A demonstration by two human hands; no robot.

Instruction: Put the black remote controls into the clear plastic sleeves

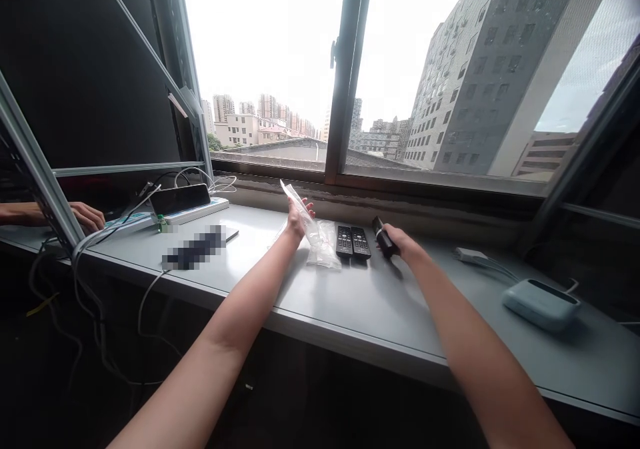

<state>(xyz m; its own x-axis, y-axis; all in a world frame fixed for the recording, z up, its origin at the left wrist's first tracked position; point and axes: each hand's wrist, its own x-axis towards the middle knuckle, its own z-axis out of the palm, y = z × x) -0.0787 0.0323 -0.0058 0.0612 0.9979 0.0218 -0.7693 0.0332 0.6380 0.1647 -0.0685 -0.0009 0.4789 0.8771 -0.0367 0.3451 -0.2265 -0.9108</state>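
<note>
Two remotes (344, 241) between — left grip (296, 222) closed on plastic (311, 228), right grip (399, 237) on black object (383, 238)

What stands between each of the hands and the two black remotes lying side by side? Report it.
Clear plastic packaging, partly held by the left hand, lies between that hand and the two black remotes. Nothing visible stands between them and the right hand, which holds a black object.
</note>
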